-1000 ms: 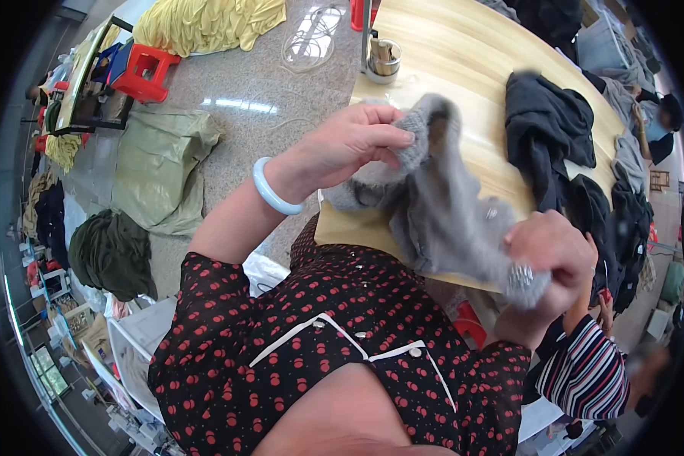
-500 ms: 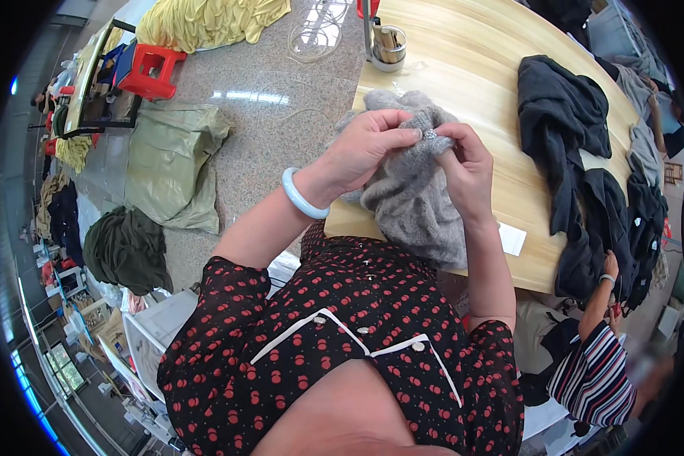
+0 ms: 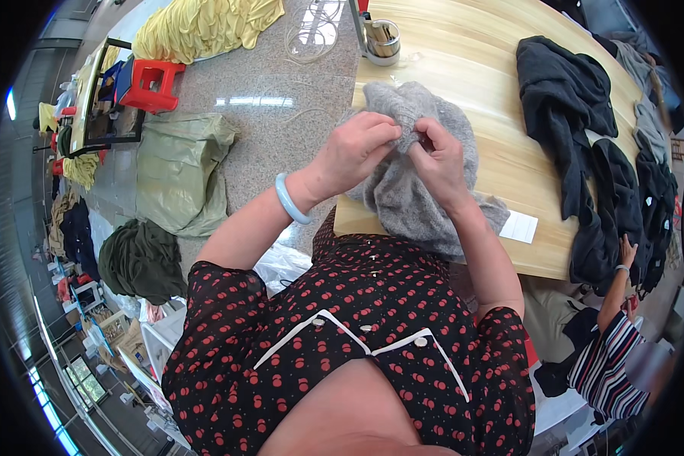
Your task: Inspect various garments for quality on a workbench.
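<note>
A fuzzy grey knitted garment [image 3: 422, 194] lies bunched on the wooden table's near left corner, part of it hanging over the edge toward me. My left hand [image 3: 361, 148], a pale bangle on its wrist, pinches a fold near the garment's upper part. Facing it across a small gap, my right hand [image 3: 439, 161] has thumb and fingers closed at the same ribbed section. Whether a small thing sits between the right fingertips is too fine to make out.
On the table [image 3: 479, 45] stand a metal cup of tools [image 3: 381, 44], a white paper [image 3: 519, 226] and dark garments [image 3: 566, 99]. At right a person's hand [image 3: 628, 251] touches them. Floor at left holds a greenish sack [image 3: 178, 178], dark green cloth [image 3: 140, 258] and a red stool [image 3: 153, 85].
Both hands have shifted slightly left and turned, their grip on the knit altered. The garment is spread wider on the table, with a piece now showing right of my right wrist.
</note>
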`<action>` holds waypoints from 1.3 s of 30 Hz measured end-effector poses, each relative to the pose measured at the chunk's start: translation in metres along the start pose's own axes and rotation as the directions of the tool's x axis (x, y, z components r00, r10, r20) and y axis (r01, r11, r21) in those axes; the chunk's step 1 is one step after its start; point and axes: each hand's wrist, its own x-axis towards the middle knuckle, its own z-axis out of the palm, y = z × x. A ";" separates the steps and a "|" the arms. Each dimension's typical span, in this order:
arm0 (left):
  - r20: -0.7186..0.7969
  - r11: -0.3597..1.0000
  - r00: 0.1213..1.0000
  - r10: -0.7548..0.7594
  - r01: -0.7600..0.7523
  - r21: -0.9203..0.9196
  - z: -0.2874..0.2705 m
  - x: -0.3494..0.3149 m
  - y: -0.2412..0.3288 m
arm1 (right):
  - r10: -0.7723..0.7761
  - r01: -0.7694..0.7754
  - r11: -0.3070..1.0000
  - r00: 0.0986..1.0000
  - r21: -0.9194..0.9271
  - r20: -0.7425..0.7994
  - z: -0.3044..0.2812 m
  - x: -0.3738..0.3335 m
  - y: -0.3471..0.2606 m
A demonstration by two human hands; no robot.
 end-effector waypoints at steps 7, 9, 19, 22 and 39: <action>-0.012 0.999 1.000 -0.007 0.008 0.045 0.006 -0.003 -0.004 | -0.254 0.247 0.960 0.967 -0.133 -0.033 0.000 0.009 -0.007; -0.017 0.999 1.000 0.010 -0.009 0.050 0.007 -0.002 -0.005 | -0.289 0.312 0.927 0.948 -0.208 0.132 -0.007 0.012 -0.005; -0.025 0.992 0.993 -0.116 0.114 -0.055 0.012 -0.004 -0.008 | -0.171 0.233 0.933 0.957 -0.275 0.234 -0.019 0.014 -0.001; -0.072 0.989 0.986 -0.149 0.150 0.002 0.018 -0.003 -0.009 | -0.147 0.198 0.941 0.970 -0.276 0.196 -0.017 0.014 0.001; -0.404 0.951 0.903 -0.147 0.242 0.194 0.052 0.003 -0.007 | -0.350 0.296 0.883 0.932 -0.364 -0.090 0.007 0.017 0.016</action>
